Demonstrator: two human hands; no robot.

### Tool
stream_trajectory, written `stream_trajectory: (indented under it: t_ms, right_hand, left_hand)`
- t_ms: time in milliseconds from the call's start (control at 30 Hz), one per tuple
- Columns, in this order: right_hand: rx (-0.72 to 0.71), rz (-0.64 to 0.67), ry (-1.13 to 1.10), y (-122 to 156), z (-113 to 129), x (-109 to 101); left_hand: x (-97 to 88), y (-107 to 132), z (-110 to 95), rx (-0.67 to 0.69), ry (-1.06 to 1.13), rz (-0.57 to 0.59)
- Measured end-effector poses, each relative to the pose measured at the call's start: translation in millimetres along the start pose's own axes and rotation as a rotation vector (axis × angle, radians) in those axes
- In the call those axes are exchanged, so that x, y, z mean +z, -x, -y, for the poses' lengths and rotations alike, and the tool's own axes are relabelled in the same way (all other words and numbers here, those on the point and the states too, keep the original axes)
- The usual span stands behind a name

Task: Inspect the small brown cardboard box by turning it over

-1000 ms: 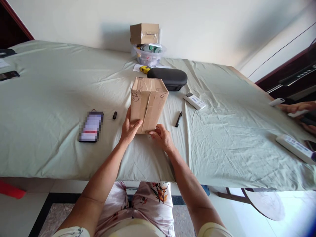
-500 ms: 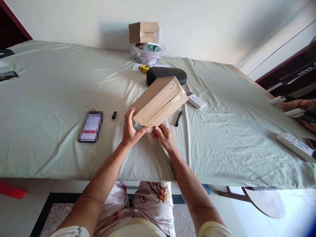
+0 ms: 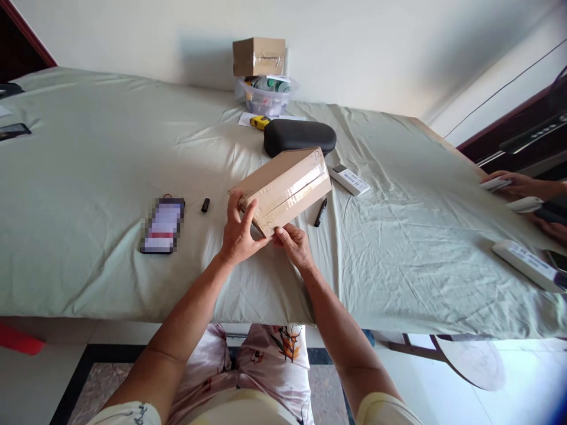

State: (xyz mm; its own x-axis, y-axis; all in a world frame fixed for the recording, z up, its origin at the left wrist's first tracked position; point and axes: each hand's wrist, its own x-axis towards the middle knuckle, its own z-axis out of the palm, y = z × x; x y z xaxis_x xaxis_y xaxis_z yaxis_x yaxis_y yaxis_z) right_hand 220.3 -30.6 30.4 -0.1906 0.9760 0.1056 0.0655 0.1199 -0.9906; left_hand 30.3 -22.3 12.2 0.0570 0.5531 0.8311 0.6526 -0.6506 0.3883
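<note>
A taped cardboard box (image 3: 286,188) is held tilted just above the pale green cloth of the table (image 3: 88,153). My left hand (image 3: 238,233) grips its near left end, fingers wrapped round the corner. My right hand (image 3: 295,245) pinches the near lower corner from the right. A black marker (image 3: 321,212) lies just right of the box, its cap (image 3: 205,205) to the left beside a phone (image 3: 162,225).
A black case (image 3: 300,137), a white remote (image 3: 351,180), a yellow tape measure (image 3: 259,122), a plastic tub (image 3: 264,98) with a small box (image 3: 259,56) on top sit behind. Another person's hands (image 3: 527,195) and a second remote (image 3: 527,264) are at the right edge.
The box went from standing upright on the cloth to lying tilted in both hands, then turned a little more. The other person's hand at the right moved onto a white object.
</note>
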Motion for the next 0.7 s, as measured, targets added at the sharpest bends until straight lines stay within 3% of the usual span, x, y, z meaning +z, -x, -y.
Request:
stream_trajectory:
  t_ms: [167, 300, 567, 700]
  right_hand:
    - [-0.001, -0.019, -0.046, -2.5, 0.4, -2.2]
    - [0.008, -0.13, -0.078, -6.8, -0.5, -10.4]
    - [0.0, -0.644, -0.192, -15.4, -5.4, -39.5]
    - [-0.05, -0.714, -0.137, -17.5, -13.7, -59.2]
  left_hand:
    - [-8.4, -4.0, -2.1, -0.001, 0.012, 0.039]
    - [-13.7, -7.2, -0.5, 0.001, 0.045, 0.072]
    - [-15.3, -7.9, 9.1, 0.018, 0.182, 0.115]
    - [-16.2, -6.9, 11.6, -0.015, 0.23, 0.189]
